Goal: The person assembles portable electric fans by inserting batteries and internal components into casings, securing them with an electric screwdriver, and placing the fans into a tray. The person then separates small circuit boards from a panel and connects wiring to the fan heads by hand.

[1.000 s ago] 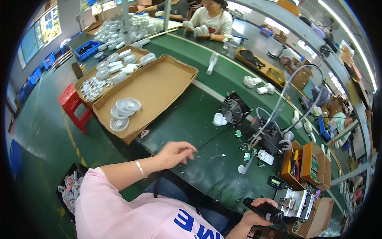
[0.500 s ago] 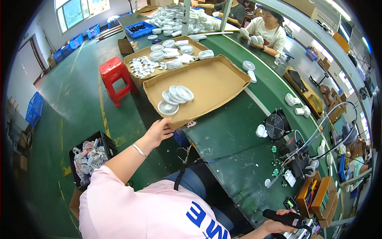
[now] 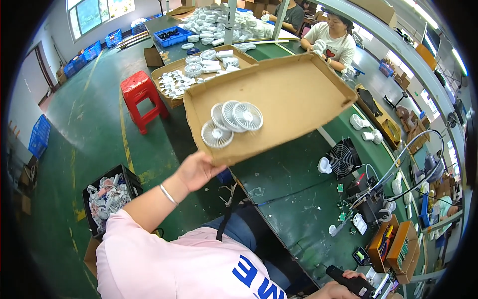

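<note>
I see the cardboard tray (image 3: 298, 97) toward twelve o'clock, its near corner gripped by the left hand (image 3: 195, 172) at eight, seemingly for leverage; white grilles (image 3: 248, 116) overlap inside. At five, the right hand (image 3: 339, 290) holds a black tool (image 3: 351, 283), apparently to spare putting it down.

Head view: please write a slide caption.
Left hand grips a shallow brown cardboard tray holding round white plastic grilles; right hand holds a black cylindrical tool.

You are in a factory workshop: a long green-topped table (image 3: 284, 219), piled white plastic parts (image 3: 211, 25), blue plastic crates (image 3: 92, 51) along a pale wall (image 3: 56, 31) and a white-shirted co-worker (image 3: 326, 37) show it.
</note>
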`<state>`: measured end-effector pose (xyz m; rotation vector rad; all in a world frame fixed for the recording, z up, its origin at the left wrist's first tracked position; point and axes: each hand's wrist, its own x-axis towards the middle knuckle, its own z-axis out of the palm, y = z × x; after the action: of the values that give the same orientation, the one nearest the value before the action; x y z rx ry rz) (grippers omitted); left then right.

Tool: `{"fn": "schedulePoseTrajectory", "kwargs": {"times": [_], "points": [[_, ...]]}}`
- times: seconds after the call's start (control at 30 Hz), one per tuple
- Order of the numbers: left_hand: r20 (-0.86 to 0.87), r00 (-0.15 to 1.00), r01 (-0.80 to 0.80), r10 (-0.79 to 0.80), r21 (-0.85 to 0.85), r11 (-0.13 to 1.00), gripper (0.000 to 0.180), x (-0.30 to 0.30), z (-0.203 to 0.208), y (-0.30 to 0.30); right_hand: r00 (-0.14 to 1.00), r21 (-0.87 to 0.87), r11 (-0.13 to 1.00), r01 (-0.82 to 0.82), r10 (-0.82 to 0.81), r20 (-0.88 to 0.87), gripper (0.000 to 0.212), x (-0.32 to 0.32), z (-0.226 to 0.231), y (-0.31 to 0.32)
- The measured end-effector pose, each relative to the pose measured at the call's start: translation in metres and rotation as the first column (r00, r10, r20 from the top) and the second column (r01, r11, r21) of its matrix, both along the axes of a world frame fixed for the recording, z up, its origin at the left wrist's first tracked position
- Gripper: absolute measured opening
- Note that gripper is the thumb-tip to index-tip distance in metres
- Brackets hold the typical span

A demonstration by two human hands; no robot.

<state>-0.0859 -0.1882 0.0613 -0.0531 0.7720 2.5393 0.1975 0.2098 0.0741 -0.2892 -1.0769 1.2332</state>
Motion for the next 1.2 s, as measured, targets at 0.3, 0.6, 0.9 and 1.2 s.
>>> {"fn": "schedulePoseTrajectory", "kwargs": {"times": [0.3, 0.6, 0.9, 1.2], "points": [[-0.273, 0.864, -0.474, 0.424, -0.152, 0.868, 0.036, -0.154, 0.039, -0.082, 0.998, 0.002, 1.0, -0.018, 0.018, -0.056, 0.072, 0.002, -0.011, 0.0], [-0.91, 0.307, -0.279, 0.281, -0.368, -0.887, 0.046, -0.234, -0.006, -0.092, 0.994, 0.016, 0.994, 0.106, -0.105, -0.013, 0.073, 0.003, -0.008, 0.002], [-0.297, 0.907, -0.407, -0.3, -0.428, -0.807, 0.023, -0.242, -0.024, -0.059, 0.999, -0.127, 0.991, 0.044, -0.044, -0.002, 0.071, -0.002, -0.001, 0.007], [-0.386, 0.679, -0.734, -0.625, -0.382, -0.562, 0.009, -0.209, -0.044, -0.014, 0.986, -0.148, 0.982, 0.12, -0.1, 0.133, 0.076, -0.007, 0.002, 0.001]]}}
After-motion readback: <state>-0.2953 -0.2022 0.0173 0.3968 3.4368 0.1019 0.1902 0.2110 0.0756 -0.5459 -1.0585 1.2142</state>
